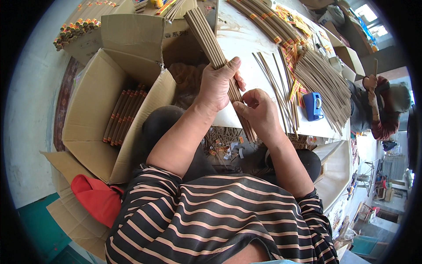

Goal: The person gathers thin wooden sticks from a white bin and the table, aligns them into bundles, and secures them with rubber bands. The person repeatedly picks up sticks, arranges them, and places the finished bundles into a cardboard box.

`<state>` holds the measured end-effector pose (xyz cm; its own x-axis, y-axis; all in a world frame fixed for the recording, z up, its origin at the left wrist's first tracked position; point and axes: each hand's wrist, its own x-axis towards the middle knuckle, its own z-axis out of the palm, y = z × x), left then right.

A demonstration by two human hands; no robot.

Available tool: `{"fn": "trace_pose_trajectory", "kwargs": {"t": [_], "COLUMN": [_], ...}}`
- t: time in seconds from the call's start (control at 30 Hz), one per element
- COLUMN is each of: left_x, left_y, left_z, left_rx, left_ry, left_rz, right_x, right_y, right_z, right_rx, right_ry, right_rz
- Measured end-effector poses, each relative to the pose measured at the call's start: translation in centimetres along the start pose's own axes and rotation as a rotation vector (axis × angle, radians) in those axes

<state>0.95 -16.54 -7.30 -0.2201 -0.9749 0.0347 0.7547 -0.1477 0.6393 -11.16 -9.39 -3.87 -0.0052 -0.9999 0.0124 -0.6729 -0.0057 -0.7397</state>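
Note:
A bundle of thin brown incense sticks (203,34) slants across the middle, its upper end pointing to the far left. My left hand (216,86) is wrapped round it, thumb laid over the sticks. Just beside the bundle's lower part, my right hand (263,115) has its fingers curled and thumb drawn in, its thumb tip close to the sticks. Whatever lies in that pinch is hidden. On the white table (237,26), a large spread of loose incense sticks (323,83) lies to the right, with red and yellow paper labels (295,91) and a blue tape dispenser (312,106) near its edge.
An open cardboard box (88,105) at the left holds several labelled incense bundles (123,116). More wrapped bundles (259,22) lie at the table's far side and are stacked (79,28) far left. A red cloth (96,198) hangs by the box. Another person (382,105) works at right.

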Motion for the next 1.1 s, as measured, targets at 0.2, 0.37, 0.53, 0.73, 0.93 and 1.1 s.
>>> {"fn": "trace_pose_trajectory", "kwargs": {"t": [0.2,0.37,0.53,0.73,0.93,1.1], "left_x": [0.0,-0.1,0.0,-0.2,0.0,0.6], "left_y": [-0.3,-0.3,-0.4,-0.3,-0.1,0.6], "left_z": [0.3,0.4,0.1,0.3,0.2,-0.6], "left_rx": [0.0,0.002,0.035,0.019,-0.033,-0.067], "left_ry": [-0.017,-0.003,-0.025,-0.025,-0.012,0.073], "left_rz": [-0.001,0.004,0.007,-0.031,-0.079,-0.076], "right_x": [0.0,0.0,0.2,0.6,0.7,0.1], "right_y": [-0.1,-1.1,-0.9,-1.1,-0.6,-0.8], "right_z": [-0.3,-0.7,-0.7,-1.6,-2.6,-3.9], "right_rx": [-0.029,-0.013,0.042,0.028,0.139,0.196], "right_ry": [-0.017,-0.042,-0.063,-0.187,-0.22,-0.274], "right_rz": [0.063,0.133,0.112,0.129,0.118,0.139]}}
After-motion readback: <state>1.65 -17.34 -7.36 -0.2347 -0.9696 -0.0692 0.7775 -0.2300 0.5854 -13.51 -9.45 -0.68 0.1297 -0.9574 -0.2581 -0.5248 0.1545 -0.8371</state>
